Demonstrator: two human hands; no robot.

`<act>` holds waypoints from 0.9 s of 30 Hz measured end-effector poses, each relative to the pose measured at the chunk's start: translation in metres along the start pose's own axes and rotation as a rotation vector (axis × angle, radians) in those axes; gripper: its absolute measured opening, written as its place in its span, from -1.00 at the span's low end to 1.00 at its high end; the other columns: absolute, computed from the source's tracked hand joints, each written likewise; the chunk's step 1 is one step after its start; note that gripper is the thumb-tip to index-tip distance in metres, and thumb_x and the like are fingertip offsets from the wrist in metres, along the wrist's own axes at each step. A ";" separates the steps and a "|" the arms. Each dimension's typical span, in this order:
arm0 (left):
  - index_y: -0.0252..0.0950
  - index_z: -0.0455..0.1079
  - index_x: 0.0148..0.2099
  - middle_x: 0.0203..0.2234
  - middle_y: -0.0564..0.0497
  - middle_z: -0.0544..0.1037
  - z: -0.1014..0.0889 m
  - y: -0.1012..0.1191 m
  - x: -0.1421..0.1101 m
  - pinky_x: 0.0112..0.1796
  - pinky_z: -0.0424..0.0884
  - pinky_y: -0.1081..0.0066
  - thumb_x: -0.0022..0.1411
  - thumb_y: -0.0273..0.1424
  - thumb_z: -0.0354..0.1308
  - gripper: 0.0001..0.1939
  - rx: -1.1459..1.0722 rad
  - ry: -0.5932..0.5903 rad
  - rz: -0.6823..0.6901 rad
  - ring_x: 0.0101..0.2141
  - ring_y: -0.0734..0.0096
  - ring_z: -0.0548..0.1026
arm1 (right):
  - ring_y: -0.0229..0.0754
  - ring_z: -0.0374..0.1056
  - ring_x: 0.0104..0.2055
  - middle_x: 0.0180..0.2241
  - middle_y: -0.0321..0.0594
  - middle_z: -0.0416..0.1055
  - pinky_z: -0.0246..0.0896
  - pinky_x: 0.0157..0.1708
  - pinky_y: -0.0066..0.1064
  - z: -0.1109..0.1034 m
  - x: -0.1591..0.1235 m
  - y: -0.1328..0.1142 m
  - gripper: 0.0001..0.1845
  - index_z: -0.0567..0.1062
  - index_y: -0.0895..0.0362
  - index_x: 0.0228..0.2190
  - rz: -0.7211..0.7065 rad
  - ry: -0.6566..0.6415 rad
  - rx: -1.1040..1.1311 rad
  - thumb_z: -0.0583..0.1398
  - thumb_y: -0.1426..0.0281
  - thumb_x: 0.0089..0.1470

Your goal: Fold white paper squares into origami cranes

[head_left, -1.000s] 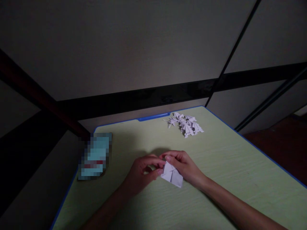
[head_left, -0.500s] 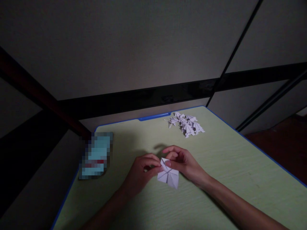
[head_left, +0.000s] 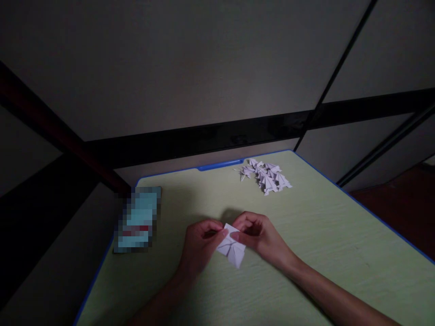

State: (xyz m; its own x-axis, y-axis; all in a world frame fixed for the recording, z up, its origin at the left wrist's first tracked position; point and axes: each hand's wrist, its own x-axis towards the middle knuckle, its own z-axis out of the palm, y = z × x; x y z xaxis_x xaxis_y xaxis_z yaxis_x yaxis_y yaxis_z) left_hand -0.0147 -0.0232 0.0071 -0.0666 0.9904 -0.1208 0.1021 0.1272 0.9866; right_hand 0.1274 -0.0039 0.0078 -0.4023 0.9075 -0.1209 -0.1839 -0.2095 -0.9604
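Observation:
A small piece of folded white paper [head_left: 234,253] with creases and flaps is held above the table between both hands. My left hand [head_left: 201,244] pinches its upper left edge, thumb on top. On the other side, my right hand [head_left: 260,233] grips the upper right part with its thumb pressed on the paper and the fingers curled behind. The fingertips under the paper are hidden. Farther back lies a cluster of several folded white paper figures [head_left: 268,177], apart from both hands.
The pale green table [head_left: 322,235] has a blue edge and a blue strip [head_left: 220,165] at its back. A pixelated flat, light-blue item [head_left: 141,219] lies at the left edge. Behind the table stand grey panels [head_left: 204,68] with a black band.
The folded paper has shifted slightly left and turned in my hands. Both thumbs now press on its upper part, and my right fingers are curled closer behind it.

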 end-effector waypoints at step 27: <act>-0.26 0.09 -0.26 -0.78 0.29 0.16 0.001 -0.004 -0.001 -0.71 0.03 0.63 -0.07 -0.44 0.09 -0.71 -0.196 -0.262 0.021 -0.77 0.65 0.11 | -0.41 0.18 -0.65 -0.63 -0.45 0.26 0.01 -0.66 -0.59 0.001 -0.004 0.005 -0.61 0.12 0.12 -0.46 -0.026 -0.214 0.120 0.26 0.42 -0.27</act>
State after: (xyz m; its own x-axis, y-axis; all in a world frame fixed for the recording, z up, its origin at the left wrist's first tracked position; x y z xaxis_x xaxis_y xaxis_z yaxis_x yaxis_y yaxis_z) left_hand -0.0142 -0.0247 0.0032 0.1933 0.9761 -0.0995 -0.0937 0.1194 0.9884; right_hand 0.1271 -0.0093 0.0040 -0.5744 0.8181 -0.0280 -0.2973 -0.2403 -0.9241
